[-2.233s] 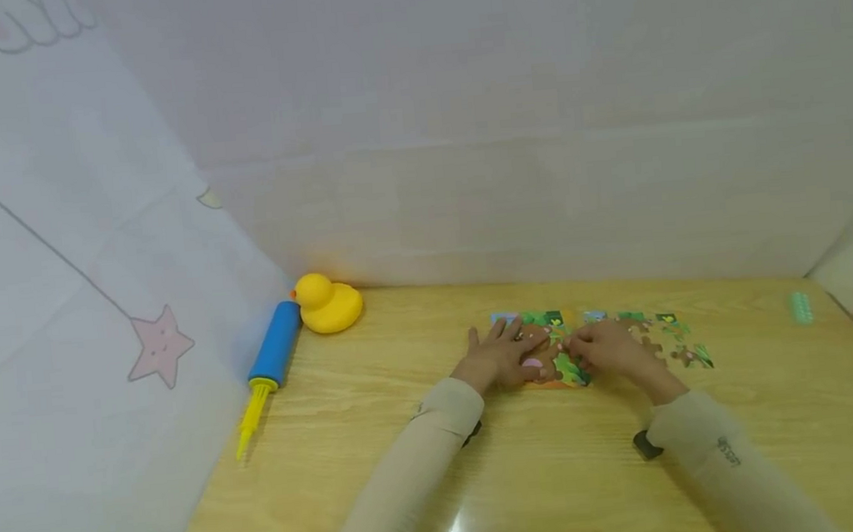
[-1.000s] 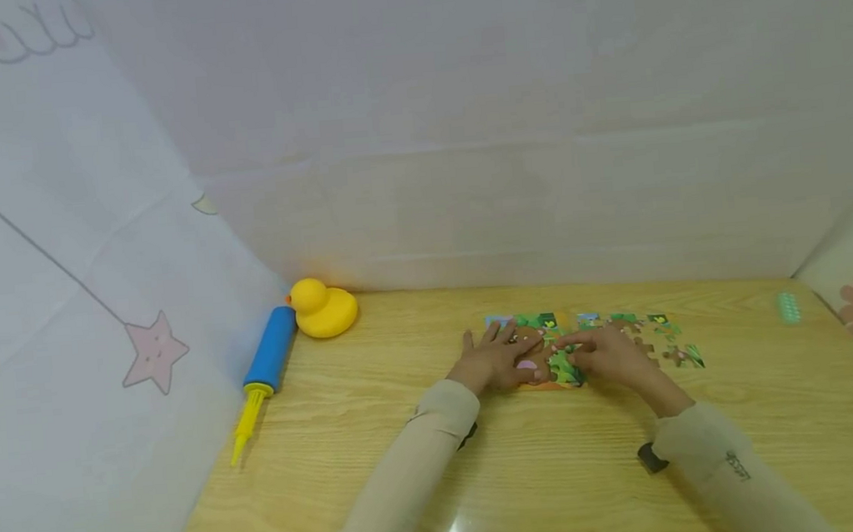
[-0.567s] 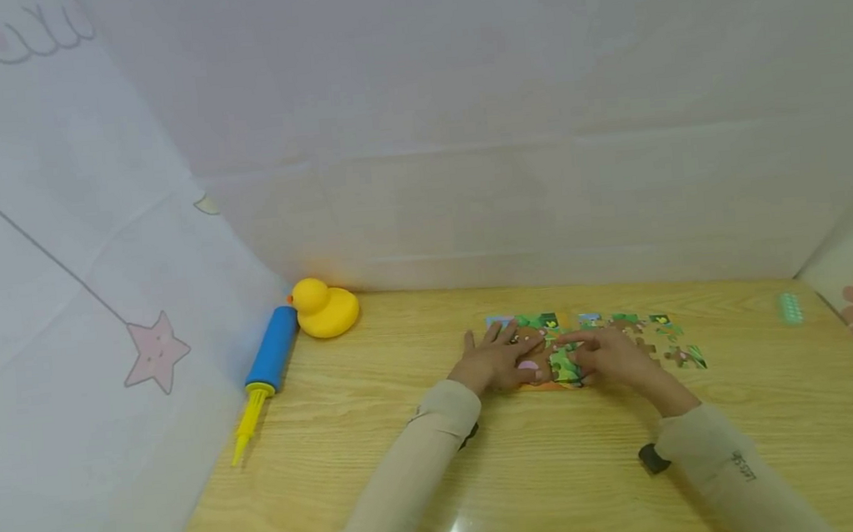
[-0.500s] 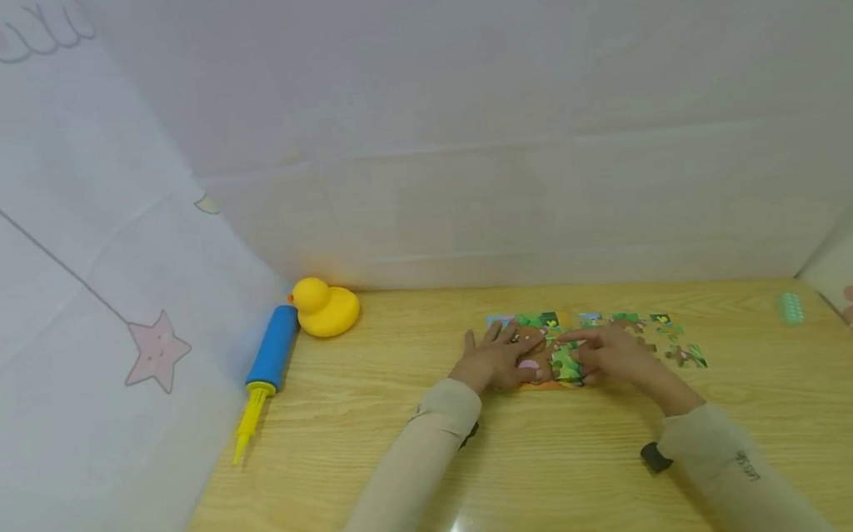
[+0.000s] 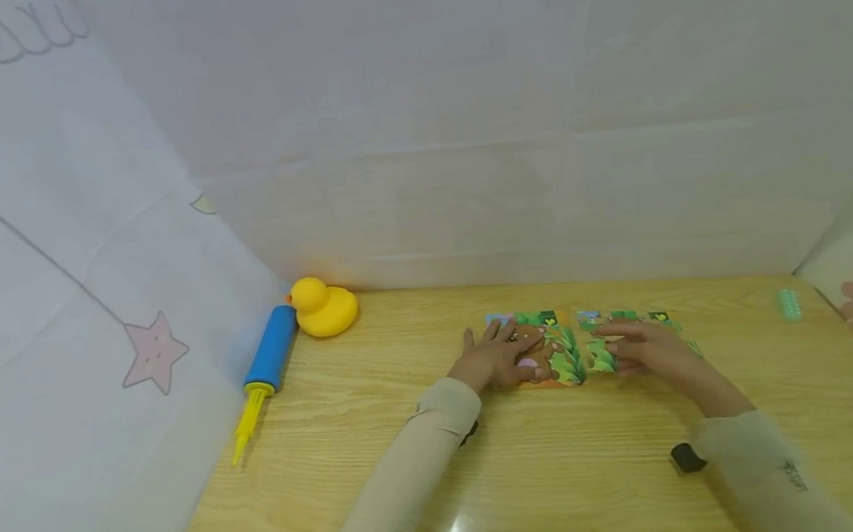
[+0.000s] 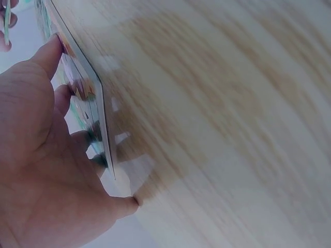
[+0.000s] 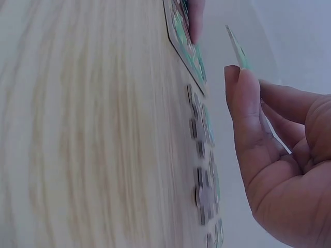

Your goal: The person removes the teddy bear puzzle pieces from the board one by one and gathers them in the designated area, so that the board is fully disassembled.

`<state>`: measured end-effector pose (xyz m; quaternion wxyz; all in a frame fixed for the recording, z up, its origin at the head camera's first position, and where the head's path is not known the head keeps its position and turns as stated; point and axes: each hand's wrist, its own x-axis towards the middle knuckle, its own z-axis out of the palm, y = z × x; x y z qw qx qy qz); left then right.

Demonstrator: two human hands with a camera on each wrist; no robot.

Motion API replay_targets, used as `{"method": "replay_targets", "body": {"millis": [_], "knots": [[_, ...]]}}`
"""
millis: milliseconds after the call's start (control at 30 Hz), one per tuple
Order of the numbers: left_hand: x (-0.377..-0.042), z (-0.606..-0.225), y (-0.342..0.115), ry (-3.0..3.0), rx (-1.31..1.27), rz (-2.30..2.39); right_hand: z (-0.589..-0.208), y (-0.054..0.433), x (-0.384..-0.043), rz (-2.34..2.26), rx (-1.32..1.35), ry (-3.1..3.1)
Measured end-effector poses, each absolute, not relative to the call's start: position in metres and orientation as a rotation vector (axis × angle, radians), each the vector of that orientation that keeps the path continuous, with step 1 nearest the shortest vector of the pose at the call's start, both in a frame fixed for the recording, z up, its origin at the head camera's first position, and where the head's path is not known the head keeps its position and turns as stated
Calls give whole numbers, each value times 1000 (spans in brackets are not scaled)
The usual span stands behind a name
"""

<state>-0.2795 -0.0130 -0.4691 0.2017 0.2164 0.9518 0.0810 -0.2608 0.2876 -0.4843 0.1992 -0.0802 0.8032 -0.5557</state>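
A jigsaw board with a brown bear and green leaves lies on the table. My left hand rests on its left part with fingers spread, covering some of the picture. In the left wrist view, fingertips press along the board's edge and one finger touches the wood. My right hand pinches a green jigsaw piece between thumb and fingers, just right of the board. Raised above the table, that piece shows nearly edge-on in the right wrist view. Loose jigsaw pieces lie beyond and partly under the right hand's outline.
A yellow rubber duck sits at the back left, against a blue hand pump with a yellow nozzle. Near the right end of the table lies a small pale green bumpy thing. Printed cloth walls stand behind and at both sides.
From over the board's right side, my right hand has moved right, lifting the green jigsaw piece away; green leaf picture shows where it was. My left hand has stayed put.
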Motion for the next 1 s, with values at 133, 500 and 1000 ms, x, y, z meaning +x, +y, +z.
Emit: {"method": "replay_targets", "body": {"millis": [133,500,1000], "knots": [[-280,-470,-12,2657,601,220,-485,302,-257,-1557,-205,2237],[-280,-469,-10,2671,589,189,-495,338,-242,-1551,-79,2262],[-281,-467,-8,2671,551,121,-501,391,-217,-1704,-5,2136]]}}
